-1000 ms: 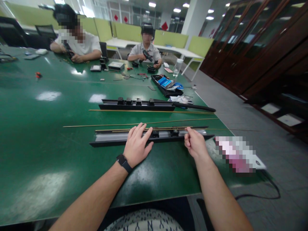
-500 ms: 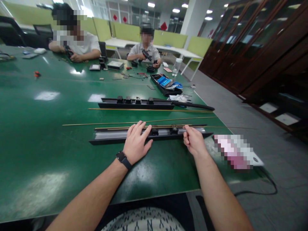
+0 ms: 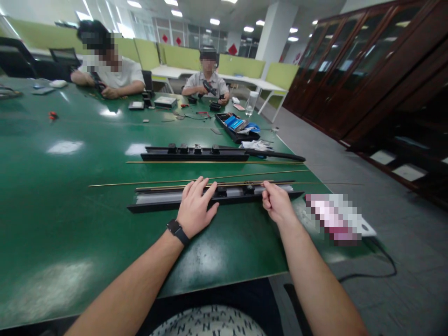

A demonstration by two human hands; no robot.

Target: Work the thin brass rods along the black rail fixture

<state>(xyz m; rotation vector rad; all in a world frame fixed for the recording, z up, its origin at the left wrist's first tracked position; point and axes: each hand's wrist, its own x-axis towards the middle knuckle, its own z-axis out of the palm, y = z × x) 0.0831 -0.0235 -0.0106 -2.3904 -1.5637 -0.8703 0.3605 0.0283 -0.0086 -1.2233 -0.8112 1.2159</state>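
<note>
My left hand (image 3: 196, 205) lies palm down with its fingers spread across the near black track rail (image 3: 159, 199), which has a pale inner channel. Small black fittings (image 3: 248, 189) sit in that channel between my hands. At the rail's right part, my right hand (image 3: 277, 201) is closed in a pinch on a thin golden rod (image 3: 315, 183), which runs along the rail and past the table's right edge. Just beyond lies another golden rod (image 3: 115, 185), slightly slanted. Whatever lies under my left palm is hidden.
A second black rail (image 3: 196, 157) with several fittings lies farther back, with gloves (image 3: 257, 146) and a black tray (image 3: 241, 135) of blue items behind it. A blurred pink-and-white object (image 3: 332, 219) with a cable is at right. Two people sit across the green table (image 3: 87, 256).
The view has shifted slightly, so everything sits a little farther left. My hands keep nearly the same places on the rail and rod.
</note>
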